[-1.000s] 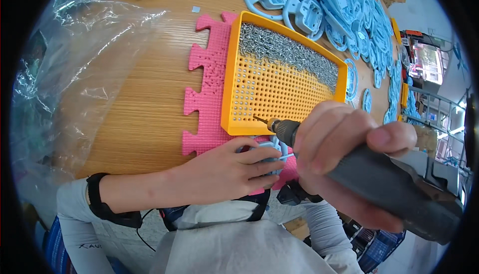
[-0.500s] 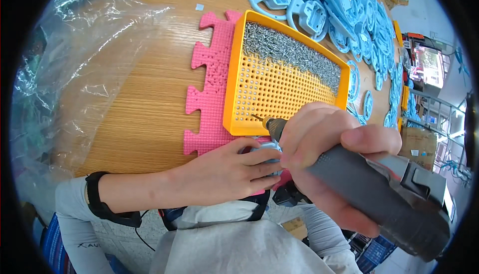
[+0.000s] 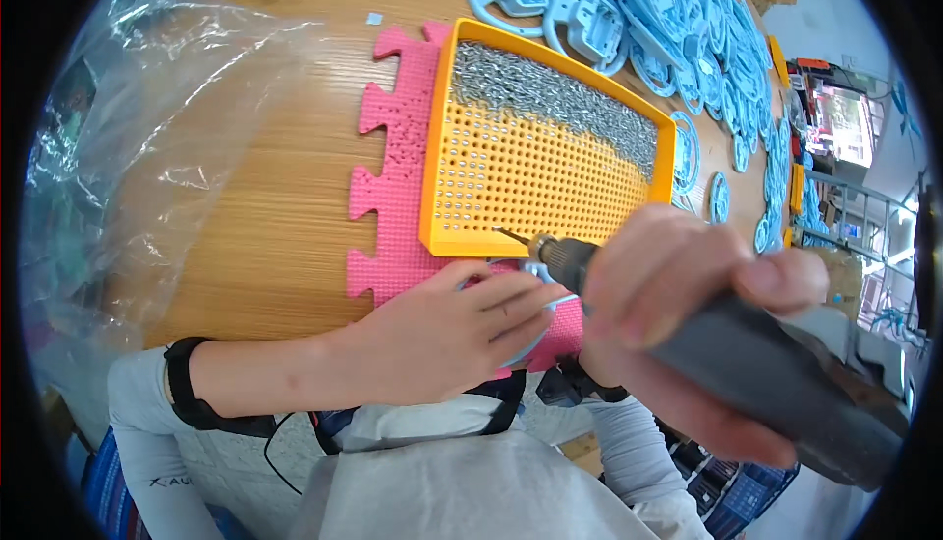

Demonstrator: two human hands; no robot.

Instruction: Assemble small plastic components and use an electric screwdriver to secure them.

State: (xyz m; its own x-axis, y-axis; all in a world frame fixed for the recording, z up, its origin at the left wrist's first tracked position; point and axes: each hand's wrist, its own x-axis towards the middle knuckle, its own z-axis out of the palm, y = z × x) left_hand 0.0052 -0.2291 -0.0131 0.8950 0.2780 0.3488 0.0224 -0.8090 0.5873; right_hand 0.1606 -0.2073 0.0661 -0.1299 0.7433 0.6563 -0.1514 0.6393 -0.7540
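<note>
Pinning the pale blue plastic part flat on the pink foam mat at lower centre of the frame, my left hand lies spread over it, fingers pressing rather than curled, while my right hand is wrapped tight round the dark electric screwdriver, its bit at the near rim of the orange screw tray. The part looks light, stiff and slick, likely to skate, so I hold it down by its rim; the driver seems heavy, best gripped mid-barrel.

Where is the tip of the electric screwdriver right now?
In the head view, the electric screwdriver sits in the right hand, right of centre; its tip lies at the near edge of the orange perforated tray, just above the left hand.
</note>
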